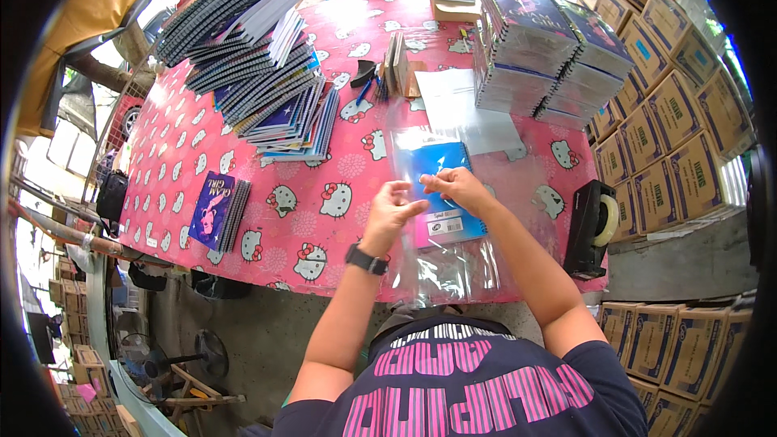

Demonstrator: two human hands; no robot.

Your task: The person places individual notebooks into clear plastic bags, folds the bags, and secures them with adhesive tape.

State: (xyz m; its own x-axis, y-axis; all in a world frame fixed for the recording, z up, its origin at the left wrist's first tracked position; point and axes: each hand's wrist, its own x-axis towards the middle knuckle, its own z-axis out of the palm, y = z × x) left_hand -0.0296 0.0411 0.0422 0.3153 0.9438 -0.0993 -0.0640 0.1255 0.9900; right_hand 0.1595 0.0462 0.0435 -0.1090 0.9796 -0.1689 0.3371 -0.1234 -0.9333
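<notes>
A blue spiral notebook (441,160) with a pink lower corner and a white label lies in front of me on the table. Clear plastic film (453,271) spreads around it and toward the table's near edge. Just left of the notebook is my left hand (390,217), thumb and fingers apart with nothing between them. Over the notebook, my right hand (458,189) has its fingertips pinched together; whatever they may hold is too small to make out. A white sheet (465,109) lies beyond the notebook.
Leaning stacks of spiral notebooks (259,81) stand at the far left, a small purple stack (218,210) nearer. Wrapped notebook piles (526,40) rise at far right. A black tape dispenser (587,231) sits at the right edge. Cartons (664,129) are piled beyond the table.
</notes>
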